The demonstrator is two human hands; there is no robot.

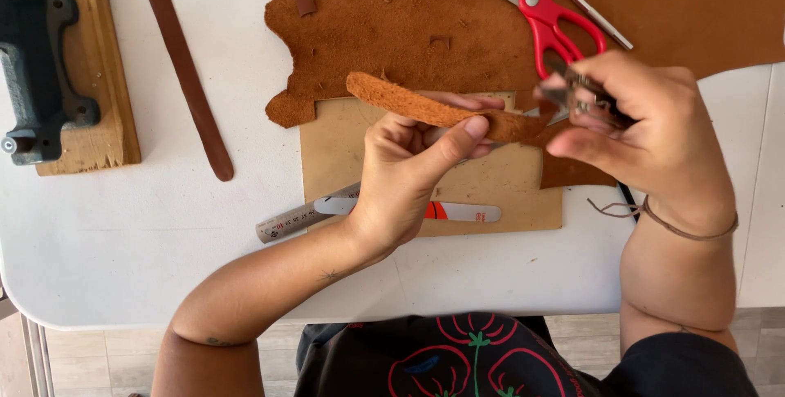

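My left hand (pixel 409 176) pinches a tan leather strip (pixel 433 111) between thumb and fingers, above the tabletop (pixel 147 233). My right hand (pixel 646 131) grips a small metal tool (pixel 585 96) at the strip's end. Red scissors (pixel 552 21) lie beyond my right hand; a steel ruler (pixel 302 217) sits under my left.
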